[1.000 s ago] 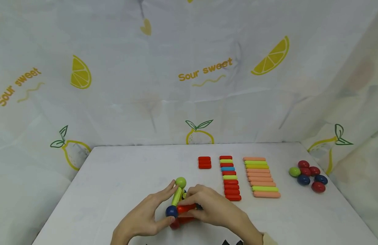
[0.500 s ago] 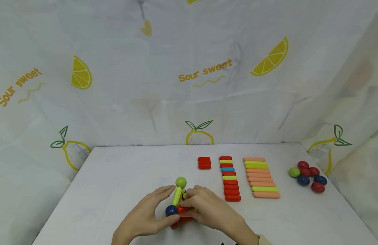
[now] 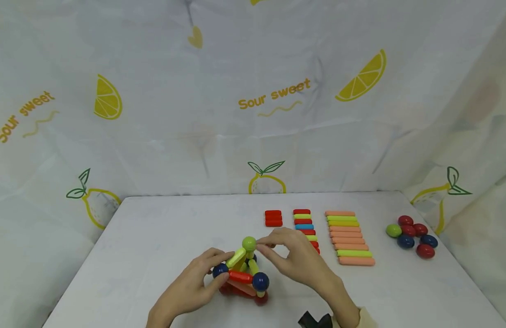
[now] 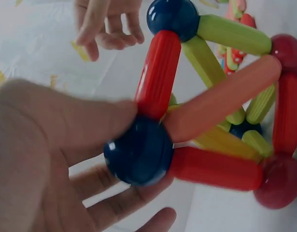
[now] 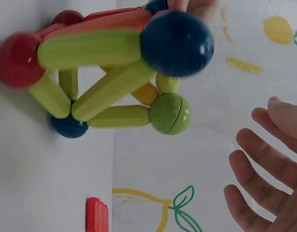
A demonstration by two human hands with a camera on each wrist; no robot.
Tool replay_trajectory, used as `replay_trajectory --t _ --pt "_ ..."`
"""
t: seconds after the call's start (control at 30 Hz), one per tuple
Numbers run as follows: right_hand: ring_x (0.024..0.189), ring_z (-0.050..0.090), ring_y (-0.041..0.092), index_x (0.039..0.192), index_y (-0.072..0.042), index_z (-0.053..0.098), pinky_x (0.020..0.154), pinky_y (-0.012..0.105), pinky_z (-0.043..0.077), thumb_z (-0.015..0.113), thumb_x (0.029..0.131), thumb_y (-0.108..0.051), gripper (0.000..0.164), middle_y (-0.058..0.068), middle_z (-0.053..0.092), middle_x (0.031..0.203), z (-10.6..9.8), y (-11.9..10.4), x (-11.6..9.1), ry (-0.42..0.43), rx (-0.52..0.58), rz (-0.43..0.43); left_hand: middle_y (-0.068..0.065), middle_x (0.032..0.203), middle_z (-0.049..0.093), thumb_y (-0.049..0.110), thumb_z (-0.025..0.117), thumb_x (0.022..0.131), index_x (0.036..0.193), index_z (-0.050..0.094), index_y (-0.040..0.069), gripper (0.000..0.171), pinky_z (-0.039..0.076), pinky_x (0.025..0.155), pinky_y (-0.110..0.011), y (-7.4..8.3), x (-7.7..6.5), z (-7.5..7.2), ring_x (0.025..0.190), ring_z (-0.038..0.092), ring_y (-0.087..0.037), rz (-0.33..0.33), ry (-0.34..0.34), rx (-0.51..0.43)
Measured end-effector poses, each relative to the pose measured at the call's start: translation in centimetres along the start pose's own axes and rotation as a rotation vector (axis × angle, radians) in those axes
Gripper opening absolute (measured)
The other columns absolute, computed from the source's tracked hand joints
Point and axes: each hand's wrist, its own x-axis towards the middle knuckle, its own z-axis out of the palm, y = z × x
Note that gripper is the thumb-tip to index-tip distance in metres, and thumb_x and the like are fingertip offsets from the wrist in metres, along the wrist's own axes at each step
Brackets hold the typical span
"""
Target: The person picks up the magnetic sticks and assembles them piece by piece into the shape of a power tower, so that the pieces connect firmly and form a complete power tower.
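Frame [image 3: 241, 277] of glossy, plastic-looking balls and rods, pinched at one corner

From my remote seat I start at the left: the person's bare left hand [image 3: 189, 284] pinches a shiny dark blue ball [image 4: 138, 152] between thumb and fingers. That ball is the frame's upper left corner, near the front middle of the white tabletop [image 3: 154, 232]. From it a long coral rod [image 4: 225, 99] slants down toward a dark red ball [image 4: 288, 54]. A round light green ball [image 3: 249, 243] tops the frame, and a short bright red rod [image 4: 159, 72] runs right to a second dark blue ball [image 3: 260, 281]. Behind I see three short red rods [image 3: 273, 218] side by side. Next comes the bare right hand [image 3: 304, 259], its fingers apart and loosely bent, just beside the light green ball without touching it. It partly covers a column of short red, light green and blue rods [image 3: 304, 227]. Further right lies a column of longer coral, light green and yellow rods [image 3: 348, 240], then a cluster of red, dark blue and light green balls [image 3: 408, 231].
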Motion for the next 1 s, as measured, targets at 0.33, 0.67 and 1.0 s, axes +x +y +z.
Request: replay_trajectory --t 0.33,0.67,1.0 --pt "0.094 0.068 0.023 0.110 -0.008 0.079 0.083 0.037 0.059 0.077 0.089 -0.007 0.021 0.006 0.076 0.098 2.0 4.9 1.7 0.130 -0.181 0.267 -0.019 0.147 0.053 0.048 0.068 0.096 0.149 0.049 0.004 0.071 0.053 0.104 -0.057 2.1 0.1 1.3 0.132 0.056 -0.036 -0.289 0.297 0.170" --pt "0.105 0.062 0.033 0.121 -0.002 0.074 0.095 0.048 0.057 0.074 0.091 -0.008 0.030 0.017 0.071 0.118 5.2 9.2 3.8 -0.088 -0.333 0.394 -0.018 0.155 0.035 0.089 0.065 0.069 0.151 0.037 0.000 0.123 0.041 0.111 -0.061 3.9 0.4 3.7 0.141 0.035 -0.036 -0.353 0.245 0.213" --pt "0.089 0.054 0.023 0.115 -0.002 0.077 0.084 0.038 0.056 0.077 0.088 -0.003 0.027 0.013 0.067 0.100 6.0 9.7 3.7 -0.117 -0.322 0.412 -0.016 0.141 0.044 0.078 0.075 0.068 0.139 0.049 0.002 0.107 0.042 0.103 -0.058 4.0 0.6 4.0 0.131 0.038 -0.034 -0.350 0.215 0.266"
